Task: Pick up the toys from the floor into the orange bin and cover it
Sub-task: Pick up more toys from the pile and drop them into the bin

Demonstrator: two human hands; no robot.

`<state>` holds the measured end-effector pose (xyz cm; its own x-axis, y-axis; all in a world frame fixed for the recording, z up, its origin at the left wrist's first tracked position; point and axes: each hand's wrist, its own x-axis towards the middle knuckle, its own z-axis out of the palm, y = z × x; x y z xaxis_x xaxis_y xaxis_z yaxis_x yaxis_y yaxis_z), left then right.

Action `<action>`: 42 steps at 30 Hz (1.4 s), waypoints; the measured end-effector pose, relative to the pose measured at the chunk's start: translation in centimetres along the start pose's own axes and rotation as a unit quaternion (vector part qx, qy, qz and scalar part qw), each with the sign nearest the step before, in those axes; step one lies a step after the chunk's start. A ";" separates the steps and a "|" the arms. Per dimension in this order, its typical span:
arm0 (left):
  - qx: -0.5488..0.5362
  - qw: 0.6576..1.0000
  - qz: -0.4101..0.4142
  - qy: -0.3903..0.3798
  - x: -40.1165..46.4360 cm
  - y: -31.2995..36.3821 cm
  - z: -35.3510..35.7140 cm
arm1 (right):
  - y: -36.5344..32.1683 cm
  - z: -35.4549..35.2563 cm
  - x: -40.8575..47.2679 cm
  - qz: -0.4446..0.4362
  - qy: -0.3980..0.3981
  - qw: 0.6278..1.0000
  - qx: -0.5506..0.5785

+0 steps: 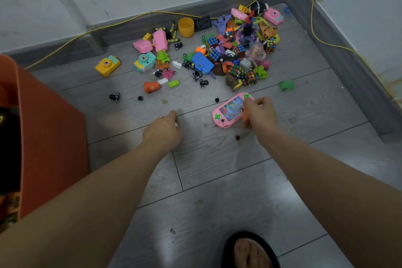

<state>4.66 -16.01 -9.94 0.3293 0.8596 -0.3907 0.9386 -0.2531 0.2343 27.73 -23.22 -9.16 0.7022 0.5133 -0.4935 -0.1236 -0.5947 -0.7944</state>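
Note:
The orange bin (54, 128) stands at the left edge, and some toys show dimly inside it. My right hand (260, 113) grips the right end of a pink handheld water game (228, 112) lying on the floor, with a small orange piece (245, 118) tucked under the palm. My left hand (163, 130) hovers low over bare floor with its fingers curled, and a small white piece (175, 124) peeks out at the fingertips. Beyond both hands, a toy pile (237, 54) of puzzle cubes, toy cameras and small cars fills the corner. No lid is in view.
A yellow toy camera (107, 65), an orange cup-shaped toy (151, 87) and a green car (286, 85) lie loose nearer me. A yellow cord (313, 17) runs along the grey skirting. My sandalled foot (250, 252) is at the bottom edge.

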 end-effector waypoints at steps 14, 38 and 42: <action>-0.171 0.982 -0.014 -0.075 2.2 5.9 0.2 | -1.1 0.2 3.9 -0.027 -0.017 0.975 -0.219; -0.630 0.739 -0.232 -0.057 1.1 5.6 -1.5 | -1.2 1.2 1.3 0.089 -0.075 0.987 -0.111; -0.617 0.759 -0.209 -0.021 0.6 3.5 -5.6 | -4.3 3.1 -1.0 0.058 -0.115 0.989 -0.071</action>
<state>7.61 -13.90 -4.39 0.0565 0.7291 -0.6821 0.1604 0.6677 0.7270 25.40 -19.22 -6.33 0.5082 0.5541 -0.6593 -0.0822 -0.7309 -0.6776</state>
